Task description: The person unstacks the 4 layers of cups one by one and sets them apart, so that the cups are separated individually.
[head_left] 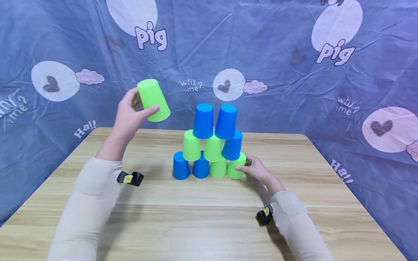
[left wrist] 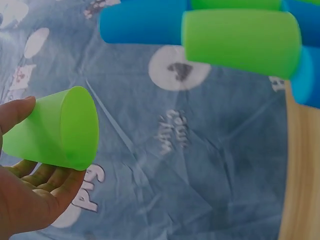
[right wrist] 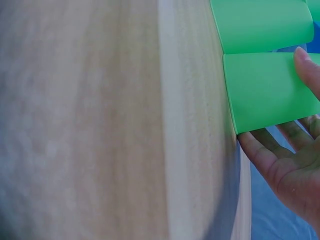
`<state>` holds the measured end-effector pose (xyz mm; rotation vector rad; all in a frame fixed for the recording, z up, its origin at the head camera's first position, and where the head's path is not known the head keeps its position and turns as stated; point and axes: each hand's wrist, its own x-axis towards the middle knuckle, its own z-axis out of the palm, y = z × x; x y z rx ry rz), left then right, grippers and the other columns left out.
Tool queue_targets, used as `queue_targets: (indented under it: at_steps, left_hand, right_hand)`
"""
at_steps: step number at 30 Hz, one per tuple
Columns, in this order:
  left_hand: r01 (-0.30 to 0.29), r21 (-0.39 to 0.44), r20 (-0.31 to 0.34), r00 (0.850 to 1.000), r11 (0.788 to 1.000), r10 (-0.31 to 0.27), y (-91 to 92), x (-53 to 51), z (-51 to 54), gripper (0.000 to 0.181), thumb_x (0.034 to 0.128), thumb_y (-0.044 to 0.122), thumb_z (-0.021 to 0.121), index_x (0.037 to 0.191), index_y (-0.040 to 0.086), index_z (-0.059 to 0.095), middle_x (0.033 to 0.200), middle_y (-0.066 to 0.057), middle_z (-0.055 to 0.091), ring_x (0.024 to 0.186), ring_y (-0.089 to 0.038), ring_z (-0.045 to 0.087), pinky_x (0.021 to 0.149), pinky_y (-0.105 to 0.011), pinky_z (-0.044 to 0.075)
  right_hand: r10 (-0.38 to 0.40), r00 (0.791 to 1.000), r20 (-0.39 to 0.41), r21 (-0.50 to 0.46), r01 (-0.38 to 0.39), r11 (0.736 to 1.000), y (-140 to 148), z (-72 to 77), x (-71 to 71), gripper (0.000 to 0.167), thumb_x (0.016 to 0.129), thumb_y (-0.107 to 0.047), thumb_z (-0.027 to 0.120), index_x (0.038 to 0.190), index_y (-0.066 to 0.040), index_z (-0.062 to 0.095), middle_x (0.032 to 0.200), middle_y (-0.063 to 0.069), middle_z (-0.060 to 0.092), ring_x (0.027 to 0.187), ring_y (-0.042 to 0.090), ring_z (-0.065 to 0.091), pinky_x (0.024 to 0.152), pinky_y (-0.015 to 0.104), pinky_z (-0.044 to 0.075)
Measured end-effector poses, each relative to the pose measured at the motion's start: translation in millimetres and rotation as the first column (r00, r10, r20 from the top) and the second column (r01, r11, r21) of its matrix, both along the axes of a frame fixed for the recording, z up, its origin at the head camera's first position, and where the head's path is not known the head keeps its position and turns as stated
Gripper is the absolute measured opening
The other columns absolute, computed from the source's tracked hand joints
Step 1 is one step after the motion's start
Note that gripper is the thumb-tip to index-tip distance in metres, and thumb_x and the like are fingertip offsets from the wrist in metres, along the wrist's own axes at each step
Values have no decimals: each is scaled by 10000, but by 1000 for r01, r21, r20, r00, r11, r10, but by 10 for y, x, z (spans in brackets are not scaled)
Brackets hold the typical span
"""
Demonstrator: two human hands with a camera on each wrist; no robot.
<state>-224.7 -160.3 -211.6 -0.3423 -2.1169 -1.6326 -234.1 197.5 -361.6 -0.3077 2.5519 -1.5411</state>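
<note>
In the head view, my left hand (head_left: 128, 112) holds a green cup (head_left: 152, 99) in the air, left of a cup stack. That cup is mouth-down and tilted; its open rim (left wrist: 80, 127) shows in the left wrist view. My right hand (head_left: 258, 168) grips the rightmost green cup (head_left: 236, 167) of the bottom row, thumb in front and fingers at its far side. The stack's bottom row also has a green cup (head_left: 218, 168) and two blue cups (head_left: 181, 166). Above stand two green cups (head_left: 191, 146) and a blue cup (head_left: 232, 145), topped by two blue cups (head_left: 204, 121).
The stack stands on a wood-grain table (head_left: 196, 221), near its back edge. A blue printed cloth (head_left: 202, 43) hangs behind and at both sides. Each wrist wears a small black camera, one at the left sleeve (head_left: 130, 178) and one at the right sleeve (head_left: 264, 216).
</note>
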Motion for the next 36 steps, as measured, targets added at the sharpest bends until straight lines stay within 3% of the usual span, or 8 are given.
queue_targets:
  at_steps: [4, 13, 19, 23, 29, 36]
  left_hand:
    - [-15, -17, 31, 999, 1000, 16, -105, -18, -138, 611, 748, 140, 677, 1267, 72, 363, 1187, -105, 475, 1034, -177, 451, 890, -299, 365]
    - [-59, -19, 114, 992, 998, 61, -349, -69, -502, 632, 758, 59, 650, 1287, 14, 307, 1250, -168, 414, 1101, -221, 409, 914, -329, 344]
    - [-93, 46, 184, 979, 995, 83, -475, -111, -753, 666, 770, 52, 632, 1314, -1, 251, 1275, -197, 365, 1136, -250, 368, 932, -332, 327]
    - [-145, 54, 238, 963, 988, 128, -555, -142, -895, 681, 775, 60, 626, 1326, -2, 230, 1286, -197, 344, 1147, -274, 349, 944, -329, 314]
    - [-225, -17, 291, 931, 974, 220, -690, -213, -1046, 672, 780, 86, 622, 1322, -16, 237, 1270, -210, 354, 1134, -314, 356, 937, -355, 321]
    - [-271, -84, 322, 903, 959, 283, -914, -422, -1316, 716, 749, 221, 672, 1319, 31, 283, 1282, -199, 352, 1151, -325, 339, 946, -415, 294]
  right_hand:
    - [-1, 1000, 1, -6, 1, 1000, 42, -78, -61, 574, 755, -166, 669, 1236, 11, 410, 1155, 184, 489, 1064, 324, 436, 894, 433, 347]
    - [-8, 1000, 14, 2, 8, 1000, 0, -2, -6, 560, 767, -124, 651, 1243, 22, 395, 1166, 202, 475, 1069, 340, 429, 882, 427, 362]
    - [-4, 1000, 18, -6, 4, 1000, -1, -2, -3, 566, 768, -127, 650, 1248, 17, 389, 1167, 203, 474, 1069, 341, 429, 881, 435, 362]
    - [3, 1000, 14, -16, -3, 1000, 2, -10, 6, 556, 766, -116, 649, 1240, 22, 396, 1155, 203, 482, 1058, 337, 435, 893, 443, 347]
    - [10, 1000, 5, -30, -10, 1000, 12, -18, 9, 549, 767, -95, 643, 1235, 39, 390, 1169, 220, 466, 1077, 356, 416, 921, 462, 306]
    - [5, 1000, 6, -21, -5, 1000, 7, -10, 1, 566, 768, -96, 642, 1249, 37, 376, 1176, 223, 460, 1084, 359, 408, 922, 464, 304]
